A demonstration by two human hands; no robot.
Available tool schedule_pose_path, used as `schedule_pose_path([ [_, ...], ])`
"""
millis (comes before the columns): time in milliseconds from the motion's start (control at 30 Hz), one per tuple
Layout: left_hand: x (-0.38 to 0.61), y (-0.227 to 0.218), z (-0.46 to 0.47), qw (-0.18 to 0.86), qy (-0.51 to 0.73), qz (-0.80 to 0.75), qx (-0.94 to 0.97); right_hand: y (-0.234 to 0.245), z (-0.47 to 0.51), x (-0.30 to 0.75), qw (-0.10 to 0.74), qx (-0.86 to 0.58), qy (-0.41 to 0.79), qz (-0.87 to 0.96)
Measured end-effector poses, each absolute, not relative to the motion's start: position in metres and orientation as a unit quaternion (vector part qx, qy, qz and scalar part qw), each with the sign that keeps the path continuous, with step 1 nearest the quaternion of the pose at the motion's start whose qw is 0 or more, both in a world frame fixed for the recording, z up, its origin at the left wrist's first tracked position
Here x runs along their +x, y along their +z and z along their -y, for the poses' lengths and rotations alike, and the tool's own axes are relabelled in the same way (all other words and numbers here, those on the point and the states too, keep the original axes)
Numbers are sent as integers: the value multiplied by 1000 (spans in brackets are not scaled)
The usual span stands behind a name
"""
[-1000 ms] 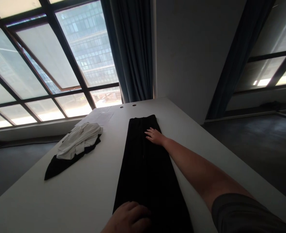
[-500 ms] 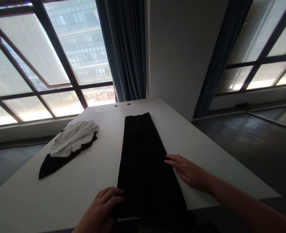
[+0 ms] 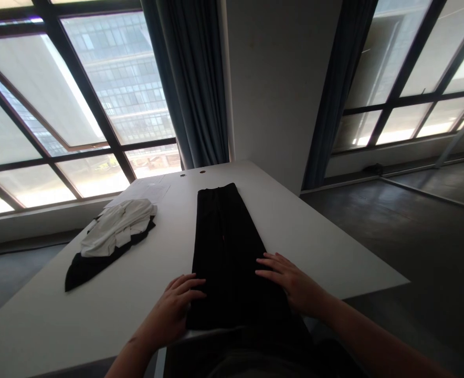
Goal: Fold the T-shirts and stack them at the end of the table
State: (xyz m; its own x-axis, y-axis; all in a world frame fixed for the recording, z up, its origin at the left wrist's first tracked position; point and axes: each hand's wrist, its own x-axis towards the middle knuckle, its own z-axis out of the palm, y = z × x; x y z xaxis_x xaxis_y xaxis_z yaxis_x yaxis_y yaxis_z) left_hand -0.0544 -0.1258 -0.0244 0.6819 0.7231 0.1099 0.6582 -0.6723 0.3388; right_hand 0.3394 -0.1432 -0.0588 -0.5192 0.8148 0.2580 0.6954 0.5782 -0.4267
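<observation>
A pair of black trousers (image 3: 228, 236) lies flat and lengthwise on the white table (image 3: 314, 252), its waist end away from me and its near end close to the table's front edge. On the left side of the trousers, near that end, my left hand (image 3: 179, 302) rests with fingers stretched over the cloth. My right hand (image 3: 289, 278) lies across the right edge a little farther up, fingers spread on the fabric. Neither hand grips anything. Dark cloth blends together at the near edge, so where the trousers end on the right is hard to make out.
White clothing (image 3: 117, 228) lies heaped on black cloth (image 3: 86, 270) at the table's left. Sheets of paper (image 3: 153, 190) are behind it. Two round holes mark the far end. Beyond stand windows, a blue curtain (image 3: 200, 89) and a pillar (image 3: 271, 89).
My left hand has moved up along the trousers' left edge. My right hand has shifted slightly inward onto the cloth. The camera view has turned a little to the right.
</observation>
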Motion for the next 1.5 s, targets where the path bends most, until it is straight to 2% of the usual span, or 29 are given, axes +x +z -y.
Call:
schedule_pose_path([
  [300, -59, -46, 129, 109, 124, -320, 933, -52, 145, 336, 178, -321, 197, 909],
  [467, -61, -50, 135, 142, 186, -344, 909, -46, 154, 341, 209, -321, 232, 894],
  [600, -56, -33, 129, 163, 193, -375, 892, -29, 153, 344, 243, -361, 278, 856],
  [833, -39, 17, 41, 169, 218, -421, 864, 3, 75, 350, 274, -464, 319, 780],
  [1000, -34, 4, -33, 195, 188, -475, 837, -4, -2, 349, 282, -486, 420, 713],
  [1067, -33, -13, -49, 199, 182, -493, 827, -17, -20, 348, 275, -518, 399, 705],
  [1167, -34, -35, -59, 181, 193, -513, 817, -36, -28, 349, 263, -559, 294, 729],
  [1300, -33, -48, -61, 154, 187, -530, 813, -47, -25, 349, 255, -597, 196, 735],
  [1500, -37, -52, -66, 148, 180, -567, 790, -53, -27, 349, 253, -659, 154, 691],
])
